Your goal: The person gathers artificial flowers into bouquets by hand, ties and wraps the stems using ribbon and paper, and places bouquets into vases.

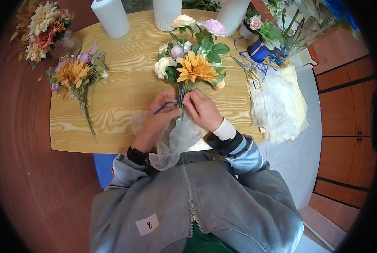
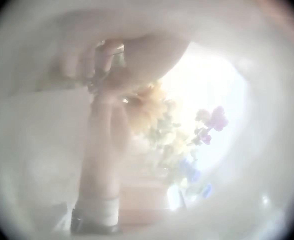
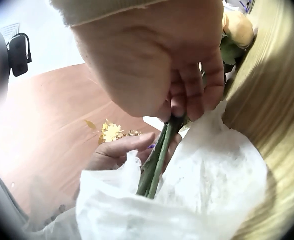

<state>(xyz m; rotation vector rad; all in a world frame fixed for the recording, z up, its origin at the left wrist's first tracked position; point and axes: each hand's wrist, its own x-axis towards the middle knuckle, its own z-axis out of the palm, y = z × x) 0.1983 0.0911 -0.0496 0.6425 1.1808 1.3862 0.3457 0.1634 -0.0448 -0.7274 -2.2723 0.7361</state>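
Observation:
A bouquet with an orange flower (image 1: 195, 67), cream roses and a pink bloom lies upright in the head view, its green stems (image 3: 159, 160) running down between both hands. The left hand (image 1: 158, 116) grips the stems from the left, beside the loose end of a blue ribbon (image 1: 164, 107) wound round them. From the right, the right hand (image 1: 203, 109) pinches at the ribbon and stems with curled fingers. White translucent wrap (image 1: 171, 145) surrounds the lower stems; in the right wrist view it hides their ends. The left wrist view is hazy.
White ribbed vases (image 1: 111, 19) stand along the table's back edge. A smaller bouquet (image 1: 72, 74) lies at left. Scissors (image 1: 249, 69), a blue ribbon spool (image 1: 259, 51) and a pile of white wrapping (image 1: 277, 105) are at right.

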